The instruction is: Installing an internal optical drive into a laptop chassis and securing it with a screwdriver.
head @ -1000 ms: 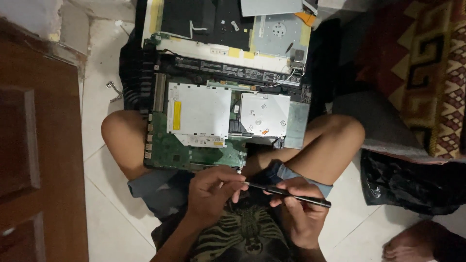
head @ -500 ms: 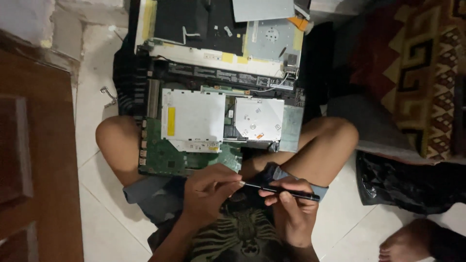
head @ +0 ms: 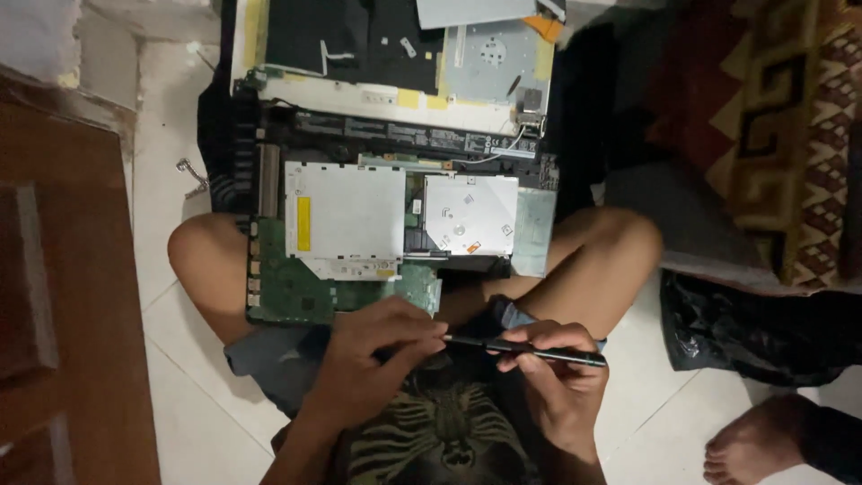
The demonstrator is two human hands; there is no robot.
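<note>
Two hands meet on one slim dark screwdriver (head: 525, 348), held level just below the opened laptop (head: 386, 233) that rests across the person's crossed legs. The left hand (head: 373, 364) has its fingertips pinched together on the tool's tip end; the right hand (head: 557, 377) has its fingers clamped round the shaft. To seat or adjust the tip well, keep the shaft steady with the right hand and work only with the left fingertips, over the lap, clear of the green circuit board (head: 296, 287). Compared with half a second ago, both hands sit nearly unchanged; only the view has shifted slightly.
</note>
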